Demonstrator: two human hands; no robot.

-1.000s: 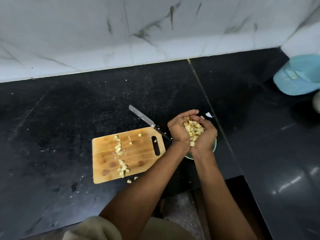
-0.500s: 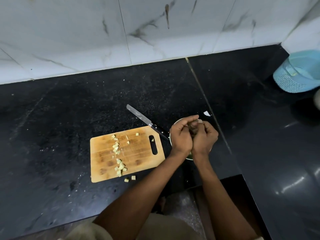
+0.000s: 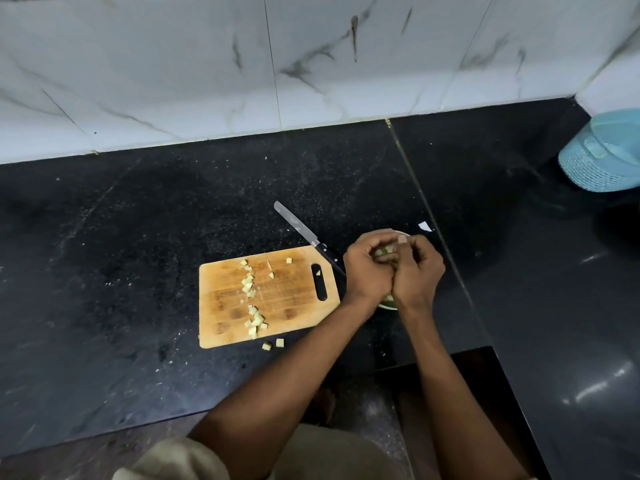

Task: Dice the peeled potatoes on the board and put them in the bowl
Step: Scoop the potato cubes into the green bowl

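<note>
My left hand (image 3: 367, 271) and my right hand (image 3: 420, 271) are pressed together, palms down, over the bowl (image 3: 387, 305). Their fingers curl round a few potato dice (image 3: 385, 251) that show in the gap between them. The bowl is almost wholly hidden under the hands; only bits of its rim show. To the left lies the wooden cutting board (image 3: 294, 296) with a loose line of several potato dice (image 3: 251, 292) down its middle. Two more dice (image 3: 273, 344) lie on the counter just off the board's near edge.
A black-handled knife (image 3: 298, 225) lies on the black counter behind the board, its blade pointing away to the left. A blue plastic basket (image 3: 602, 154) stands at the far right. A small white scrap (image 3: 425, 226) lies behind the bowl. The marble wall runs along the back.
Both hands were cupped palms up with a heap of dice over the bowl. They turned over and closed together, and most dice are gone from sight.
</note>
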